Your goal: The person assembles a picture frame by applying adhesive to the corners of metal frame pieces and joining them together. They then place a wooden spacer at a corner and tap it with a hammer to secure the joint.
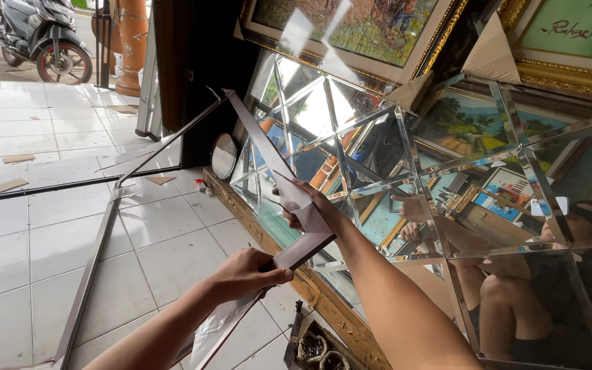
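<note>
Together, both hands' fingers (277,275) grip frame (255,137) corner.

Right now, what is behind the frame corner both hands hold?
Behind the frame corner stands a faceted mirror panel with framed paintings above. The right hand covers part of the mirror.

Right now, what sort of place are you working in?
Probably a picture-framing or mirror shop. Gilt-framed paintings lean against the wall above a bevelled mirror panel, and both hands, left hand and right hand, hold a dark frame at its corner.
</note>
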